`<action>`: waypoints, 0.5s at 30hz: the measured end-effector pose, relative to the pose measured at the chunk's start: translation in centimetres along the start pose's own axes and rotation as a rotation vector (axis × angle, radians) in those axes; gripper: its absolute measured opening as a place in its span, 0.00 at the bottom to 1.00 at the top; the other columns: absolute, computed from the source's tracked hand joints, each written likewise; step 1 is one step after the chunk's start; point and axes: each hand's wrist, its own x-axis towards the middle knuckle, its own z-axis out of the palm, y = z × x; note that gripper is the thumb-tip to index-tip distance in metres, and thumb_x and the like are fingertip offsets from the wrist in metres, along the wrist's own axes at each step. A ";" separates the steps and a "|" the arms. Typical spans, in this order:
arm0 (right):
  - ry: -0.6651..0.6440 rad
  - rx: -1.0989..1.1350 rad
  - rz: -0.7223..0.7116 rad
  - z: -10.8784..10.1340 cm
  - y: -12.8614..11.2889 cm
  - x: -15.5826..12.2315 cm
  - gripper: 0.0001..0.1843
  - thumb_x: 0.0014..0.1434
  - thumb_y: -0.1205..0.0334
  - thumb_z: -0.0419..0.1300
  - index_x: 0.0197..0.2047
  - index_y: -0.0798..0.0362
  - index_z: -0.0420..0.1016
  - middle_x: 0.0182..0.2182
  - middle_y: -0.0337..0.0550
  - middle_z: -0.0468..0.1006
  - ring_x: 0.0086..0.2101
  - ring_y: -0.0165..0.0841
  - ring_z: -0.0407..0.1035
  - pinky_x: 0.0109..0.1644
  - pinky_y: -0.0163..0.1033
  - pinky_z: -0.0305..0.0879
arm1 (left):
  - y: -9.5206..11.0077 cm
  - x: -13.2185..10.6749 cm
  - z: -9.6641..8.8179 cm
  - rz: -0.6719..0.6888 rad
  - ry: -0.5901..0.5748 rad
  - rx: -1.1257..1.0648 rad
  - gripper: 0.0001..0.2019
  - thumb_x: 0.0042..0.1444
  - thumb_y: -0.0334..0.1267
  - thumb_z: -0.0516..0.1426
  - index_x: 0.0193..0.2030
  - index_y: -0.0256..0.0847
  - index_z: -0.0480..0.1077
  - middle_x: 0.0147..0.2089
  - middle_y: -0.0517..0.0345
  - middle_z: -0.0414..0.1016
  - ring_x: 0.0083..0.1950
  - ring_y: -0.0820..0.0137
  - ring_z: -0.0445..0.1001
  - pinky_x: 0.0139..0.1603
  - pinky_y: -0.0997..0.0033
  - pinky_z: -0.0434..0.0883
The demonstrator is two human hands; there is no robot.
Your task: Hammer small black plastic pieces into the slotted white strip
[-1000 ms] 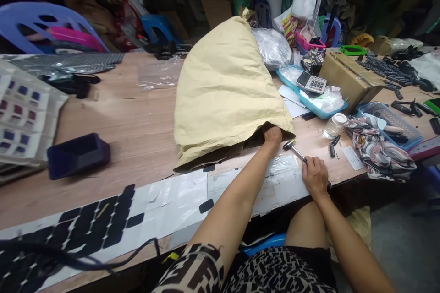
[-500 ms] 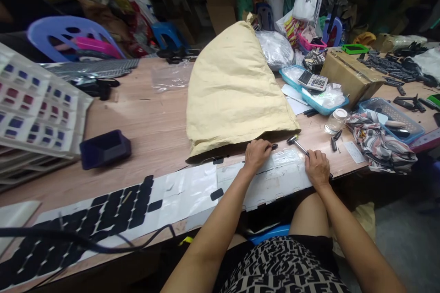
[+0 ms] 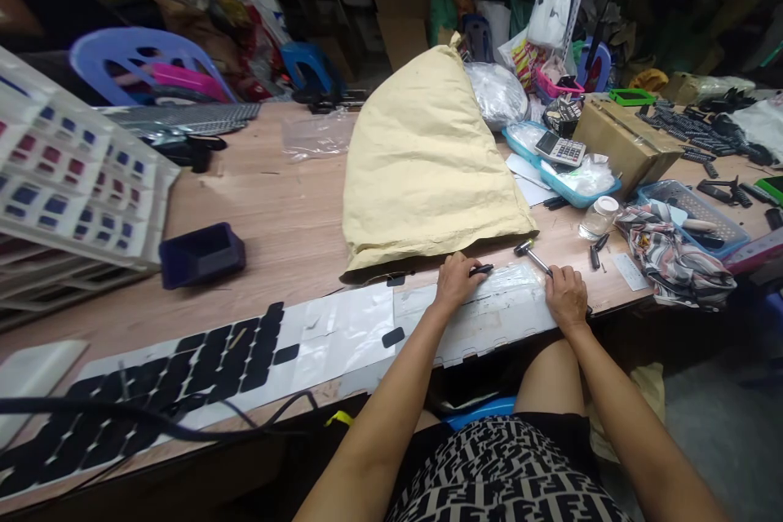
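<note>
My left hand (image 3: pixel 456 281) is closed, pinching a small dark piece (image 3: pixel 482 270) that points to the right; its exact kind is too small to make out. Wrapped round the handle of a small hammer (image 3: pixel 538 259), my right hand (image 3: pixel 566 296) rests at the table's front edge, with the hammer's head to its upper left. Beneath both hands lies a white board (image 3: pixel 489 322) with clear film on part of it. A large yellowish paper sack (image 3: pixel 428 171) sits just behind, its dark opening facing my left hand.
White sheets with rows of black pads (image 3: pixel 263 351) run to the left, crossed by a black cable (image 3: pixel 177 427). A dark bin (image 3: pixel 201 254) stands near a white crate (image 3: pixel 79 171). At right are a jar (image 3: pixel 598 218), a blue basket (image 3: pixel 703 208), crumpled cloth (image 3: pixel 673 257) and a calculator (image 3: pixel 559 148).
The dark piece in my left hand shows more fully now, lying farther from the sack's opening. My right hand keeps the hammer in nearly the same place. The view has shifted slightly.
</note>
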 end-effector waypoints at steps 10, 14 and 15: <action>-0.056 0.495 0.028 -2.7 -1.8 -2.0 0.16 0.69 0.57 0.52 0.50 0.53 0.79 0.39 0.48 0.79 0.40 0.38 0.72 0.46 0.40 0.67 | -0.1 -2.7 1.5 -0.031 0.086 -0.187 0.09 0.55 0.44 0.67 0.41 0.46 0.78 0.40 0.58 0.77 0.48 0.62 0.70 0.52 0.61 0.63; -0.114 0.681 0.008 -4.8 -3.9 -3.6 0.16 0.70 0.56 0.53 0.49 0.52 0.80 0.39 0.47 0.81 0.40 0.36 0.76 0.47 0.39 0.71 | 0.0 -2.5 1.3 -0.043 0.080 -0.200 0.09 0.54 0.45 0.68 0.40 0.47 0.79 0.41 0.58 0.76 0.49 0.61 0.70 0.52 0.61 0.63; -0.118 0.691 0.002 -5.2 -4.3 -3.9 0.16 0.70 0.56 0.53 0.49 0.52 0.80 0.39 0.47 0.81 0.40 0.37 0.76 0.47 0.40 0.72 | 0.0 -2.5 1.2 -0.048 0.078 -0.205 0.08 0.54 0.45 0.68 0.39 0.47 0.79 0.41 0.58 0.76 0.49 0.61 0.70 0.52 0.61 0.63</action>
